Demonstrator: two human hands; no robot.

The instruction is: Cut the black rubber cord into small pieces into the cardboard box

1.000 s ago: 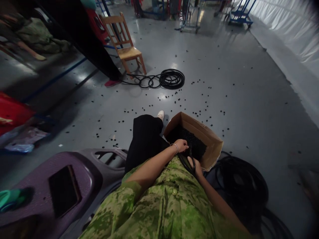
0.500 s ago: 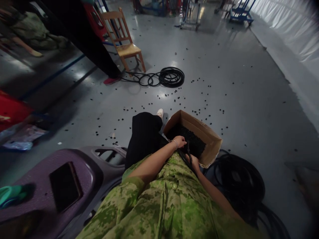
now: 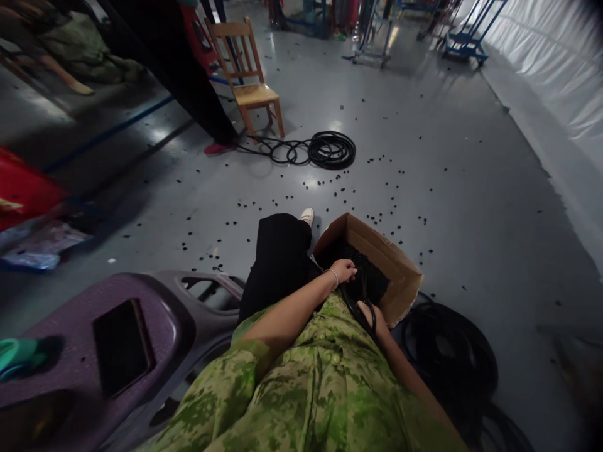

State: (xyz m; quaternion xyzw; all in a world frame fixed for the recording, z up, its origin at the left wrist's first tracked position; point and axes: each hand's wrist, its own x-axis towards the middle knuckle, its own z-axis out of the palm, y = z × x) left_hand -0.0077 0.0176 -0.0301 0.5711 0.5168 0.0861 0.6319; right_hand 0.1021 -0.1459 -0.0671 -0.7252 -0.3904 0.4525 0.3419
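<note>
In the head view my left hand (image 3: 345,270) is over the near side of an open cardboard box (image 3: 398,285), its fingers pinched together. What lies between the fingertips is too small and dark to make out. Just to the right and nearer my body, my right hand (image 3: 370,314) is closed around a black tool that looks like scissors (image 3: 365,290), pointing toward the box. A dark strand (image 3: 349,302) runs across my lap beside both hands. Many small black pieces (image 3: 372,273) are heaped inside the box, which tilts against my leg.
Small black bits lie scattered over the grey floor. A coil of black hose (image 3: 332,150) is ahead, near a wooden chair (image 3: 257,94) and a standing person's leg (image 3: 207,103). More black coils (image 3: 452,351) sit at right. A purple stool (image 3: 160,314) at left bears a phone (image 3: 121,346).
The view has shifted slightly, so the scene sits a little lower and to the right. My hands stay over the box; the tool in my right hand has turned a little.
</note>
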